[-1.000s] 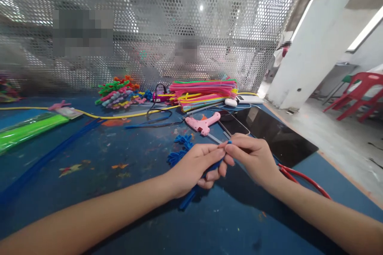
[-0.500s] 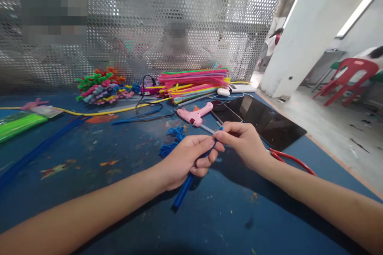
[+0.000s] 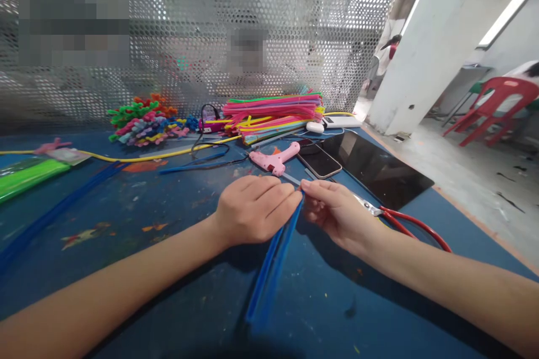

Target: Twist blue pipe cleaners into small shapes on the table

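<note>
My left hand [image 3: 259, 207], at nine o'clock, seems wrapped around the blue pipe cleaners [image 3: 266, 272], whose free ends hang toward seven, presumably to steady them. At twelve the pink glue gun [image 3: 273, 161] lies clear of my fingers, while at three my right hand [image 3: 332, 207] pinches their upper end, probably for finer control, the red-handled tool [image 3: 410, 215] beyond it likely within easy reach.

Bright strip light [image 3: 511, 8] upper right, soft shadows under my hands [image 3: 256, 210] on the surface [image 3: 320, 314]. Blue stems [image 3: 275, 255] motion-blurred at their lower ends; wide-angle stretch toward the edges.
</note>
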The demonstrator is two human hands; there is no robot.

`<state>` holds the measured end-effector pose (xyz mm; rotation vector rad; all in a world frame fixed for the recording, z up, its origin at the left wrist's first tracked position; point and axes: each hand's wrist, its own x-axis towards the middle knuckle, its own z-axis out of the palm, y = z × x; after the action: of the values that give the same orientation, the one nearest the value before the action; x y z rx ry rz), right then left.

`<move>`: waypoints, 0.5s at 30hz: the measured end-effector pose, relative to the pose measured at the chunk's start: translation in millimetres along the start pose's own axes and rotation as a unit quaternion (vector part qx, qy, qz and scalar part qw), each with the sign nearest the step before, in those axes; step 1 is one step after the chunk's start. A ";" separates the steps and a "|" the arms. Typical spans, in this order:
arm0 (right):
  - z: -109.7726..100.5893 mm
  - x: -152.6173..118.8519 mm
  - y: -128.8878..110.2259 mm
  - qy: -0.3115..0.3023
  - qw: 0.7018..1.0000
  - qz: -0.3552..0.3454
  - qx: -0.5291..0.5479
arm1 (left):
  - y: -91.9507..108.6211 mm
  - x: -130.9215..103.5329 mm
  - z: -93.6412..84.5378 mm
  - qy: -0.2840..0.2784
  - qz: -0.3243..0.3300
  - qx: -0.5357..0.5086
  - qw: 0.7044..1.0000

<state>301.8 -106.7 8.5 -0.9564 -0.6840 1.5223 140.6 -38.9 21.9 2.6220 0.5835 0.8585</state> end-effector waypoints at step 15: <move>-12.3 -16.3 -20.9 0.000 0.791 -0.427 -0.438 | 30.4 4.9 5.3 -0.093 -0.324 -0.483 0.808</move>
<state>323.2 -120.1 23.3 -1.0612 -1.6295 0.3343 155.9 -63.8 32.9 1.4012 0.6760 0.4571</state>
